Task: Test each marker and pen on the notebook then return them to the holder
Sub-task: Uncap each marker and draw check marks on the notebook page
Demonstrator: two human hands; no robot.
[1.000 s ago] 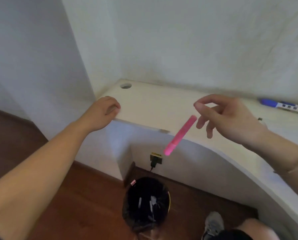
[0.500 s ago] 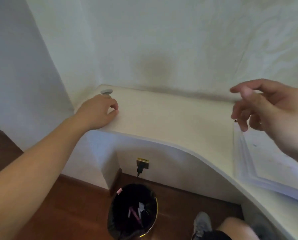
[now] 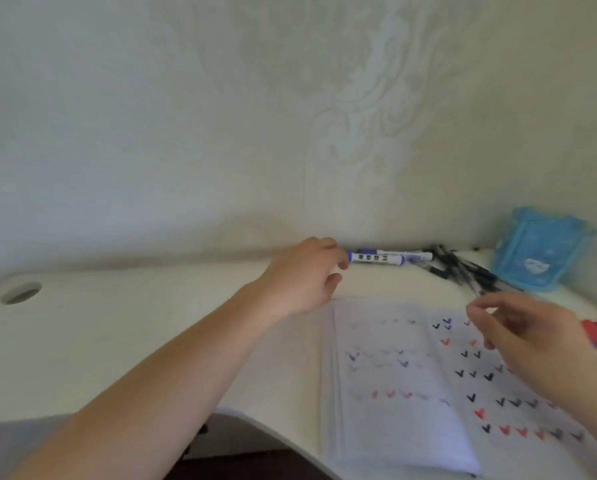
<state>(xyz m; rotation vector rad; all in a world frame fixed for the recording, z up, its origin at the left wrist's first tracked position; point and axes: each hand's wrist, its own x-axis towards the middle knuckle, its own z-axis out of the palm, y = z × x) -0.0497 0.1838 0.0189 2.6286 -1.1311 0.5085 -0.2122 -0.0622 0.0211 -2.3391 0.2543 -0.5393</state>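
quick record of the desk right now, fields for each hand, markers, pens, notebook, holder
left hand: reaching at end of blue markers, holds nothing
right hand: above notebook, fingers loosely curled, blurred
blue markers: lying by wall
black pens: loose pile beside holder
notebook: open, rows of tick marks
holder: blue, by wall

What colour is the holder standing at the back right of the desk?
Translucent light blue, with a pale printed design on its front: the holder, seen in the head view.
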